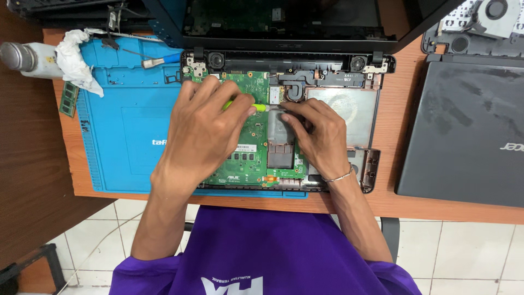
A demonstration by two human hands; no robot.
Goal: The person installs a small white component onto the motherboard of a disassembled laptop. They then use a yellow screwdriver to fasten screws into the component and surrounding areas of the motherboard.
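An opened laptop base (pixel 376 158) lies on the desk with its green motherboard (pixel 252 158) exposed. My left hand (pixel 202 136) rests over the board and grips a screwdriver with a yellow-green handle (pixel 261 107), its tip pointing right near the small wireless card (pixel 275 96). My right hand (pixel 319 136), a thin bracelet on its wrist, pinches the screwdriver's tip area with thumb and forefinger above the metal heatsink plate (pixel 279 143). The screw itself is hidden by my fingers.
A blue repair mat (pixel 125 120) lies under the laptop's left side. A memory stick (pixel 69 99), a crumpled white cloth (pixel 76 60) and a bottle (pixel 24 57) sit at the left. A closed dark laptop (pixel 469 131) is at the right, another opened chassis (pixel 475 24) behind it.
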